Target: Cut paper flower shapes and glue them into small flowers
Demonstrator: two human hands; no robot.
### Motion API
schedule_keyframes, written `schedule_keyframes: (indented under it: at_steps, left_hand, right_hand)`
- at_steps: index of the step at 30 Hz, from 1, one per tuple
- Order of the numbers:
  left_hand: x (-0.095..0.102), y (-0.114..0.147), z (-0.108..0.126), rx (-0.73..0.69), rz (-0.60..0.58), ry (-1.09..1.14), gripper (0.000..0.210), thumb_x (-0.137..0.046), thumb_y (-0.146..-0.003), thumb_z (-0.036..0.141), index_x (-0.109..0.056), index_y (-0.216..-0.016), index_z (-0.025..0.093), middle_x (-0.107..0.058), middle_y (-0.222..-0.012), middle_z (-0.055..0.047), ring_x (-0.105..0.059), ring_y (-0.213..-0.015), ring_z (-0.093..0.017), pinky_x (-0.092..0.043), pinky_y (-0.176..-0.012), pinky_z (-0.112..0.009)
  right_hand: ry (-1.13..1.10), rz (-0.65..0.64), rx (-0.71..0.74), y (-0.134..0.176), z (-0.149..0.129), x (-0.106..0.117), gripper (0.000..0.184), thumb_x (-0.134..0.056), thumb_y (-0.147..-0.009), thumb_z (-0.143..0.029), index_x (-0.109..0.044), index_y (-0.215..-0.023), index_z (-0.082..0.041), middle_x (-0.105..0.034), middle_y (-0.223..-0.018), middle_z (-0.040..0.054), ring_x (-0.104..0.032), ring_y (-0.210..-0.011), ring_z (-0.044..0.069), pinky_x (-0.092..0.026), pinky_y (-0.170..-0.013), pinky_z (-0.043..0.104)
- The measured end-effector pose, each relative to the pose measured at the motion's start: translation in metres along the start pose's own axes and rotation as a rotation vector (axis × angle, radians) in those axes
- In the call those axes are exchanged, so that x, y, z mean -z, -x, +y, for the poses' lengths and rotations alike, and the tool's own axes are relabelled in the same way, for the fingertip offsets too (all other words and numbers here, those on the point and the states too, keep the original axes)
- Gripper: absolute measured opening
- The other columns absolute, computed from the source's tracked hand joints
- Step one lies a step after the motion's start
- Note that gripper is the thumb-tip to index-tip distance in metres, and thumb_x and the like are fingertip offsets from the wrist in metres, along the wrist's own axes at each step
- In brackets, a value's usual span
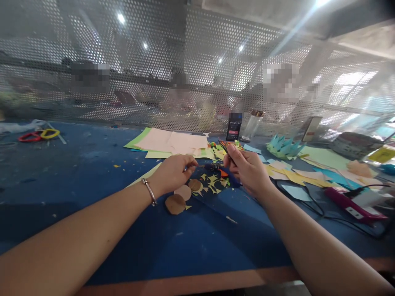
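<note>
My left hand (175,172) wears a bracelet, and its thumb and forefinger are pinched together. What they hold is too small to make out. Closed fingers of my right hand (247,168) grip a thin dark tool (224,148), its tip pointing up and left. Just below that hand is a dark blue tool with an orange part (233,177), its dark end toward my left fingertips; it looks like a glue gun. Near my left wrist lie a brown paper disc (175,204), a pale pink disc (182,192) and a smaller brown disc (195,185), beside pointed yellow-green paper scraps (212,183).
Stacked pink and green paper sheets (173,142) lie behind my hands. A phone (233,129) and a glass bottle (252,125) stand before the perforated metal screen. On the right are a blue-green paper crown (284,147) and a magenta power strip (352,207) with cables. Red and yellow scissors (38,135) lie far left.
</note>
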State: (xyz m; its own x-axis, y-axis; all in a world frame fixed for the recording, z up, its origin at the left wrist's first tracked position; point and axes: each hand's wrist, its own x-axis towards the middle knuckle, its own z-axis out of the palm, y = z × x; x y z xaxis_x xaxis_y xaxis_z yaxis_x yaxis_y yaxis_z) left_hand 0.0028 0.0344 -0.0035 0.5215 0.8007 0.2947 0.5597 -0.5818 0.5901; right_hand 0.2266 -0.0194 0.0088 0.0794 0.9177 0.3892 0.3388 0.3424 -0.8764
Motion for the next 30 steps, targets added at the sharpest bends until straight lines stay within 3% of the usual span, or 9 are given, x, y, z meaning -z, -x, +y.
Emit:
schedule_keyframes:
  at_steps: [4,8,11,14,19,21,26,30]
  left_hand:
    - [0.000,0.004,0.006,-0.051,-0.125,-0.026,0.037,-0.073,-0.078,0.047,-0.076,-0.105,0.021,-0.074,-0.094,-0.008,-0.063,-0.075,-0.022,-0.045,-0.067,-0.031]
    - [-0.001,0.005,0.002,-0.150,-0.177,-0.126,0.035,-0.076,-0.073,0.033,-0.077,-0.106,0.021,-0.070,-0.105,-0.010,-0.063,-0.096,-0.026,-0.046,-0.086,-0.035]
    - [0.000,0.001,-0.007,-0.086,-0.155,-0.161,0.027,-0.068,-0.076,0.028,-0.077,-0.100,0.019,-0.070,-0.100,-0.010,-0.064,-0.087,-0.025,-0.048,-0.079,-0.034]
    - [0.002,-0.002,-0.015,-0.030,-0.092,-0.143,0.026,-0.068,-0.076,0.033,-0.077,-0.096,0.019,-0.070,-0.098,-0.009,-0.062,-0.076,-0.022,-0.046,-0.068,-0.032]
    - [0.007,-0.002,-0.014,-0.074,-0.155,-0.203,0.027,-0.068,-0.078,0.037,-0.076,-0.094,0.017,-0.070,-0.087,-0.008,-0.062,-0.074,-0.021,-0.043,-0.065,-0.030]
    - [0.008,-0.002,-0.011,-0.088,-0.109,-0.209,0.026,-0.066,-0.080,0.035,-0.075,-0.096,0.017,-0.070,-0.094,-0.010,-0.063,-0.081,-0.023,-0.045,-0.069,-0.031]
    - [0.006,-0.004,-0.009,-0.119,0.146,-0.173,0.018,-0.057,-0.087,0.023,-0.072,-0.095,0.019,-0.067,-0.096,-0.008,-0.063,-0.085,-0.022,-0.048,-0.075,-0.034]
    - [-0.001,-0.004,-0.012,-0.106,0.143,-0.070,0.020,-0.059,-0.087,0.020,-0.070,-0.104,0.019,-0.067,-0.102,-0.007,-0.065,-0.081,-0.018,-0.050,-0.072,-0.032]
  right_hand:
    - [0.024,0.011,0.017,0.000,0.001,0.001,0.064,-0.049,-0.087,-0.078,-0.060,-0.066,-0.019,-0.037,-0.046,-0.0057,-0.029,-0.039,0.009,-0.022,-0.041,0.026]
    - [0.038,0.039,0.070,0.000,0.003,0.002,0.060,-0.050,-0.090,-0.074,-0.063,-0.073,-0.018,-0.037,-0.049,-0.0060,-0.029,-0.042,0.009,-0.023,-0.043,0.026]
    - [0.081,0.075,0.126,-0.001,0.004,0.005,0.056,-0.048,-0.093,-0.071,-0.065,-0.083,-0.019,-0.036,-0.052,-0.0063,-0.031,-0.045,0.010,-0.024,-0.046,0.026]
    - [0.186,0.112,0.146,-0.002,0.004,0.008,0.052,-0.052,-0.092,-0.070,-0.066,-0.097,-0.020,-0.036,-0.052,-0.0072,-0.032,-0.047,0.011,-0.022,-0.048,0.026]
    - [0.437,0.161,0.120,-0.006,0.006,0.013,0.044,-0.066,-0.088,-0.058,-0.067,-0.110,-0.020,-0.040,-0.046,-0.0096,-0.033,-0.045,0.012,-0.025,-0.051,0.026]
    - [0.496,0.179,0.121,-0.008,0.007,0.014,0.040,-0.067,-0.087,-0.050,-0.067,-0.113,-0.019,-0.041,-0.044,-0.0100,-0.034,-0.044,0.012,-0.028,-0.052,0.027]
    - [0.557,0.253,0.100,-0.013,0.015,0.021,0.034,-0.066,-0.085,-0.040,-0.070,-0.111,-0.019,-0.045,-0.044,-0.0090,-0.039,-0.043,0.013,-0.030,-0.051,0.027]
    - [0.655,0.253,0.043,-0.020,0.025,0.027,0.036,-0.064,-0.084,-0.038,-0.070,-0.115,-0.020,-0.052,-0.046,-0.0069,-0.045,-0.046,0.015,-0.033,-0.054,0.028]
